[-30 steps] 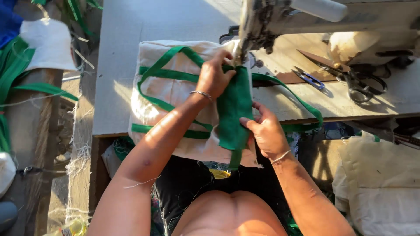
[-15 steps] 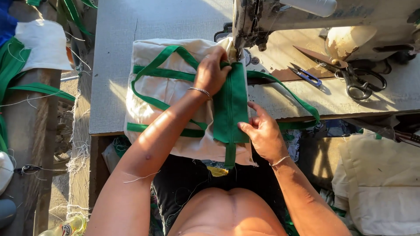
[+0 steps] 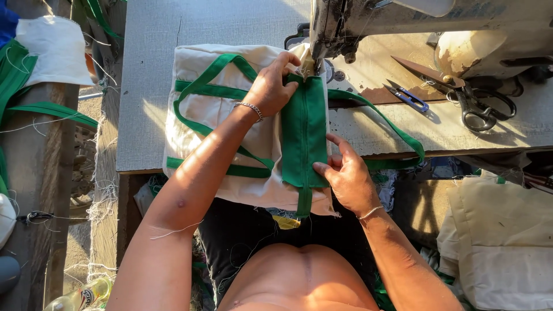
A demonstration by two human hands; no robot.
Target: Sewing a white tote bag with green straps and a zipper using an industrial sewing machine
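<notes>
The left hand [image 3: 269,89] is laid palm down, fingers stretched forward and slightly spread, the thumb pointed toward the right. A thin chain is worn at its wrist. The left forearm is extended diagonally up from the lower left. The right hand [image 3: 345,175] is held lower, fingers curled in a pinch, a thin band worn at the wrist.

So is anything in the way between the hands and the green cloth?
No. The left hand presses flat on the green panel by the sewing machine, and the right hand grips its lower edge. Both touch it directly.
</notes>
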